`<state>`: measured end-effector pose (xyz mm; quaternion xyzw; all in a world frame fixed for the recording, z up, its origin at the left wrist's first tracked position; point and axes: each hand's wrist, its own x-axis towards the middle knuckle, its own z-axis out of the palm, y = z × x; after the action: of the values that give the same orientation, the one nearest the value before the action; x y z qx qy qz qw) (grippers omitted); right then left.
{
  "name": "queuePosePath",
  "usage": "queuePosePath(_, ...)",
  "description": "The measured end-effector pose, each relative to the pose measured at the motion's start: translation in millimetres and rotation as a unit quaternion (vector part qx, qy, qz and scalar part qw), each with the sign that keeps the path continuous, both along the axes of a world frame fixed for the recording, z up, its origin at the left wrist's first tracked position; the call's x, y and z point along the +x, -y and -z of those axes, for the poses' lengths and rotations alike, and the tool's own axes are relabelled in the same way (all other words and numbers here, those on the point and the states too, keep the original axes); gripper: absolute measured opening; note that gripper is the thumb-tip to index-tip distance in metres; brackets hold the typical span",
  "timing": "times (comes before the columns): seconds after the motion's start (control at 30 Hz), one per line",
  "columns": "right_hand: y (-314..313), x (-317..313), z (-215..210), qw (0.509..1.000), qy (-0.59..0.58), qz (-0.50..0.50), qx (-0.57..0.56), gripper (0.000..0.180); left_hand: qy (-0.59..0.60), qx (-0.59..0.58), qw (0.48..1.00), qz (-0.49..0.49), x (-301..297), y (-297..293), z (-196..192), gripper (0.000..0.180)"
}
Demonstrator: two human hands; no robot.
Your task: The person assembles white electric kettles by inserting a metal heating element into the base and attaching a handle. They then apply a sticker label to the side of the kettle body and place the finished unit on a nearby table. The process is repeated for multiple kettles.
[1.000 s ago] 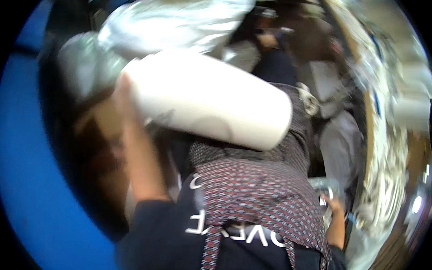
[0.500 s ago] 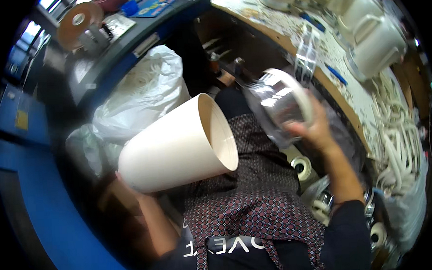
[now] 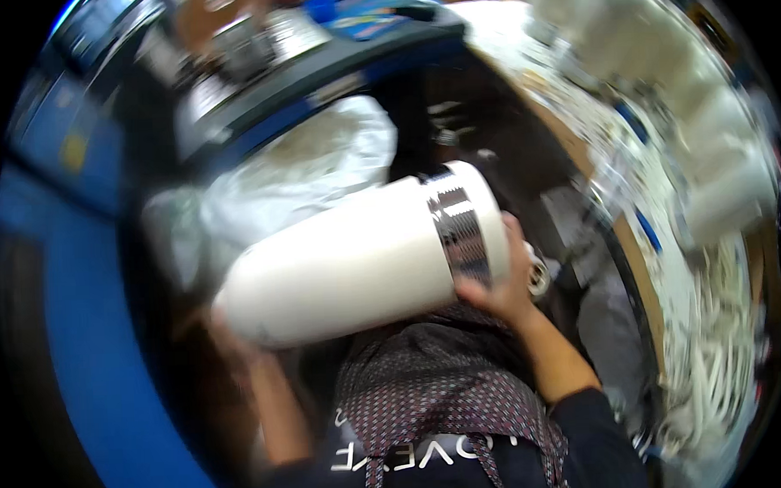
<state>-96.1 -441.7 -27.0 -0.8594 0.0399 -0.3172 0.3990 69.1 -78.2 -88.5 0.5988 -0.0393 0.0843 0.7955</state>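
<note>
A cream, tapering jug body [image 3: 339, 263] lies on its side across my lap, its open end toward the right. My left hand [image 3: 235, 335] holds it around the rounded left end, the fingers partly hidden beneath. At the open end, my right hand [image 3: 508, 279] grips a shiny silver collar [image 3: 461, 229] with a cream rim. The collar meets the mouth of the body, lined up with it. How far it is seated cannot be made out through the blur. The patterned apron [image 3: 421, 372] is below.
Behind the jug body stands a white plastic bag [image 3: 361, 142]. A workbench [image 3: 557, 92] along the right carries several cream jugs [image 3: 724, 198], a blue tool [image 3: 648, 231] and a heap of white curved strips [image 3: 717, 362]. A grey-topped blue table [image 3: 358, 60] is at the upper left.
My right hand has brought the shiny collar leftward and down onto the open end of the body. The left hand still holds the body. The whole view has shifted.
</note>
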Motion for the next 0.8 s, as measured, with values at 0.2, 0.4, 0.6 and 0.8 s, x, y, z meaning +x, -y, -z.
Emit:
queuePosePath(0.2,-1.8,20.4,18.4,0.794,-0.147,-0.093,0.582,0.048,0.076,0.042,0.993,-0.081,0.0,68.9,-60.4,0.048)
queuePosePath(0.4,2.2,19.0,-25.0,0.933,0.35,-0.041,-0.077,0.075,0.105,0.064,0.99,-0.071,-13.7,86.8,-73.9,0.058)
queuePosePath(0.6,7.6,3.5,-24.8,0.928,0.063,-0.106,0.352,0.067,0.025,-0.083,0.996,0.033,15.0,68.0,-70.7,0.07)
queuePosePath(0.8,19.2,-3.3,-10.6,0.966,0.161,0.033,0.201,0.076,0.219,0.088,0.967,0.092,-0.2,99.9,-70.2,0.06)
